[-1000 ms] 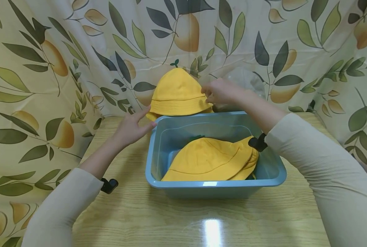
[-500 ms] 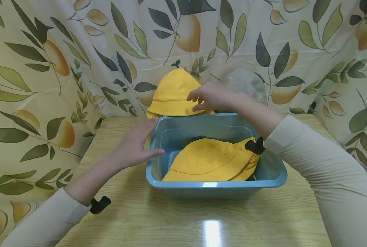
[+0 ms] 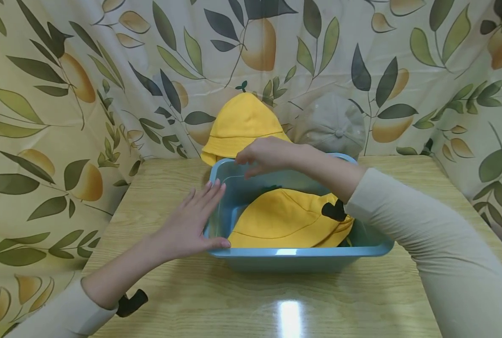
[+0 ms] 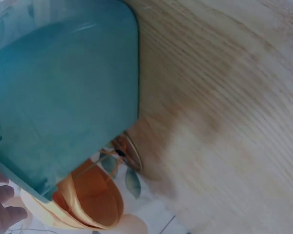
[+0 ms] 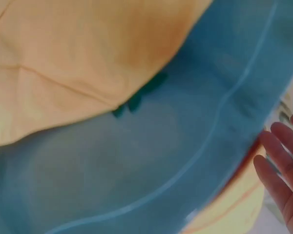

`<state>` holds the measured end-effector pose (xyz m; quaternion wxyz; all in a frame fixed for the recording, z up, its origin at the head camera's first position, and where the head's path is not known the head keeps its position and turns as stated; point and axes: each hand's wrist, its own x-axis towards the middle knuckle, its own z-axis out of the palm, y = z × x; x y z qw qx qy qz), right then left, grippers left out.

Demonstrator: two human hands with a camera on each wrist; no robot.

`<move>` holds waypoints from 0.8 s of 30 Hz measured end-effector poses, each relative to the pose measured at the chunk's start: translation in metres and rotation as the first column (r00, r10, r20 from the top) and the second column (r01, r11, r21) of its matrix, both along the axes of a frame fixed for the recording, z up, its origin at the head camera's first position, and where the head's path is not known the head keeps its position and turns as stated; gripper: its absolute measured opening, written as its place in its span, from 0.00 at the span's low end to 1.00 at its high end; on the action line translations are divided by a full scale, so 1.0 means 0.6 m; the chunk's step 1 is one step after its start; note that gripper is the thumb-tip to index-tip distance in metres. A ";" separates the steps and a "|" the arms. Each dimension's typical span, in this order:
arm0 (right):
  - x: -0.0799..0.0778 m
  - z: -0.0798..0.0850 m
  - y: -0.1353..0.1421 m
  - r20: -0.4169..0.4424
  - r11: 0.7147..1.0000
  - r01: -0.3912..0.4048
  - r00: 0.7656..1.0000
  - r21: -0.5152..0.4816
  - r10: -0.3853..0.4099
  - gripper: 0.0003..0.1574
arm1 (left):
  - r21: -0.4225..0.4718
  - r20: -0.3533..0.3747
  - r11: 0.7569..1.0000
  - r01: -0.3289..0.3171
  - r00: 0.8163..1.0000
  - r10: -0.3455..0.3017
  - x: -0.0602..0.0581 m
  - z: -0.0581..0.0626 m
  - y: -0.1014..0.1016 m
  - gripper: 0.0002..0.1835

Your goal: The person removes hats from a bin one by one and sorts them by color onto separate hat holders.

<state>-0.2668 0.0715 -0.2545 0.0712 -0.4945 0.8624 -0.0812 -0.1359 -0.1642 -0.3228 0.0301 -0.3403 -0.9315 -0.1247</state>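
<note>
A blue plastic basin stands on the table, with yellow bucket hats stacked on their side inside it. My left hand is at the basin's left rim, fingers extended and thumb by the front left corner. Over the back left part of the basin hovers my right hand, loosely bent and holding nothing. Behind the basin sits another yellow bucket hat with a green sprout on top, its brim partly covered by the right hand. In the right wrist view the fingers appear beside the basin's rim.
A grey cap stands behind the basin at the back right, against the leaf-and-fruit patterned curtain. The wooden table extends in front of and beside the basin. In the left wrist view the basin's outer wall fills the upper left.
Both hands have withdrawn from the standing yellow hat. The left hand came down along the basin's left rim; the right hand moved left and down over the basin, uncovering the grey cap.
</note>
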 end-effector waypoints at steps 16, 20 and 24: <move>-0.003 -0.114 -0.041 0.211 0.947 -0.117 0.976 0.299 0.054 0.28 | -0.044 0.029 0.999 0.008 1.000 -0.007 0.005 -0.013 0.000 0.56; -0.001 -0.128 -0.046 0.286 0.928 -0.152 0.957 0.340 0.052 0.25 | -0.046 0.033 0.999 0.007 0.999 -0.006 0.006 -0.011 0.000 0.56; 0.002 -0.136 -0.049 0.328 0.920 -0.163 0.944 0.356 0.040 0.23 | -0.047 0.042 0.999 0.002 0.999 0.000 0.006 -0.011 0.000 0.56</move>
